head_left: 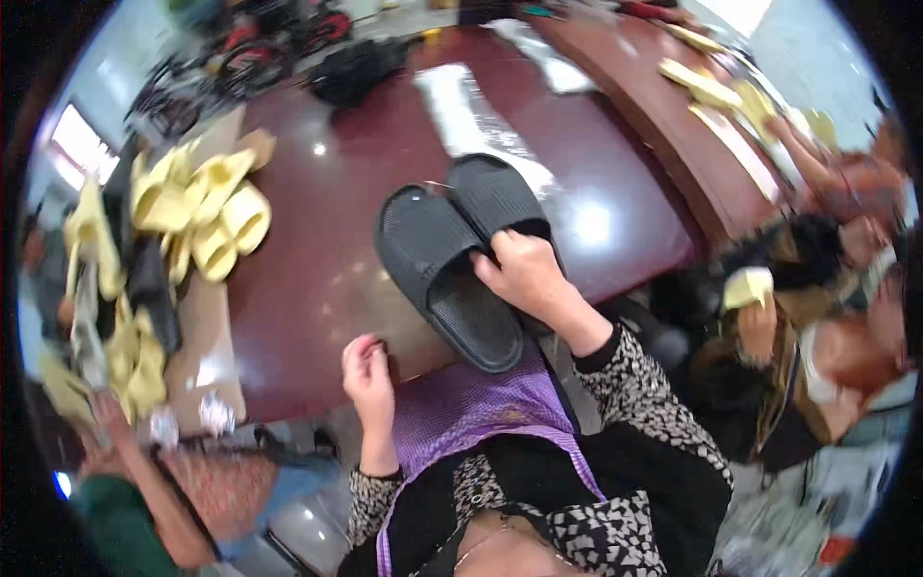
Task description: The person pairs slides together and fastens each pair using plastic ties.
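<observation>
A pair of black slide slippers (pixel 450 274) lies side by side at the near edge of the dark red table, soles down and toes away from me. The nearer slipper's heel sticks out past the edge, over my purple apron. My right hand (pixel 524 269) grips the slippers where the two straps meet, its fingers curled at the opening of the left one. To the left of the slippers, my left hand (pixel 368 370) hovers by the table edge with its fingers drawn together. A small dark bit shows at its fingertips, too small to name.
Clear plastic bags (pixel 471 115) lie beyond the slippers. Several yellow slippers (pixel 207 212) are heaped on cardboard at the left, near a co-worker's arm (pixel 154 490). Other people sit at the right, one holding a yellow piece (pixel 748 287). A black bundle (pixel 356 72) rests at the far edge.
</observation>
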A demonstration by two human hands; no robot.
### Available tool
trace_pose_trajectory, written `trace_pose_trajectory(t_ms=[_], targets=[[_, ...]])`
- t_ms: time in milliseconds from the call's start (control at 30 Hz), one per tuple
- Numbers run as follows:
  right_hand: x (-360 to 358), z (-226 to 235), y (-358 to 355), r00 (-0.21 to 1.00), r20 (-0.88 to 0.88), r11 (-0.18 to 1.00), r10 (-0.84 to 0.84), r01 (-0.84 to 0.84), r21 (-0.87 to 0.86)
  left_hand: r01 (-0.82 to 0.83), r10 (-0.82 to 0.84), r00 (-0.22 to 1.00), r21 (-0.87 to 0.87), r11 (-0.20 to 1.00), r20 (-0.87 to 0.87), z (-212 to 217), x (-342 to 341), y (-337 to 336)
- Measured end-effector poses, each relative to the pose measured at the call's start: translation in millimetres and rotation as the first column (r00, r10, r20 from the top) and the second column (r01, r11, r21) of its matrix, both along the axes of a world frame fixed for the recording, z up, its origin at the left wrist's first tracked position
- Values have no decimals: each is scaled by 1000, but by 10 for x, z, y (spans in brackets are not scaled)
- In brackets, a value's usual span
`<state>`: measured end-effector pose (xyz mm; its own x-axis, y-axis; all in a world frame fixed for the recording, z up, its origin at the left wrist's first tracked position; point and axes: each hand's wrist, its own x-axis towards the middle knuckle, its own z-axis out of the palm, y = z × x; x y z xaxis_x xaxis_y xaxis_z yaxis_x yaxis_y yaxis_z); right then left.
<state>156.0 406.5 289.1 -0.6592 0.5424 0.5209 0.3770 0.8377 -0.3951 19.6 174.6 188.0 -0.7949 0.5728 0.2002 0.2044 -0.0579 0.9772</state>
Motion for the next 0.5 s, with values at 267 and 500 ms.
trace_pose_trajectory(t_ms=[267,500], targets=[[776,688,1522,914,2,833,-406,370,412,-3,-1,993,35,999,114,-15,37,104],[1310,954,2356,715,-56,641,-697,656,399,-12,9,996,32,999,93,-5,69,87]])
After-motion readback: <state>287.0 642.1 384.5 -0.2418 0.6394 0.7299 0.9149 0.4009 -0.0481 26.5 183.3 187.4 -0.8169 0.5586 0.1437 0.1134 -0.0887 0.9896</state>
